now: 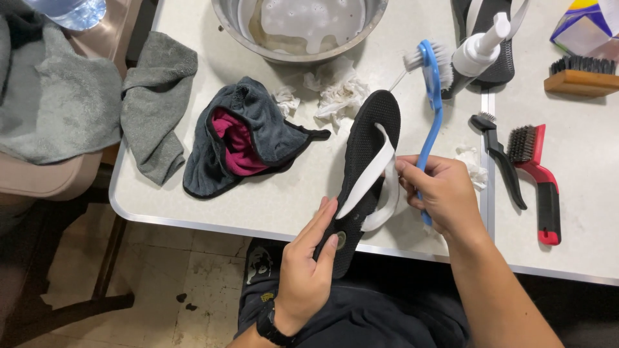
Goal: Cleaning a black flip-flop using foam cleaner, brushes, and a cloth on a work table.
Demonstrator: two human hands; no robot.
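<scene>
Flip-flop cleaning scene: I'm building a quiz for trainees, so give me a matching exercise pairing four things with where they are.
Things:
1. black flip-flop
2. blue brush
3. metal bowl
4. red-handled brush

Places:
A. lying on the table, right of the hands
B. gripped in the right hand
C. at the table's far edge, holding sudsy water
D. heel held by the left hand

Pairs: 1-D, 2-B, 3-C, 4-A

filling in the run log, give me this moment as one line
left hand: holds black flip-flop at heel | right hand: holds blue brush, touches white strap | table: steel bowl, dark cloth
</scene>
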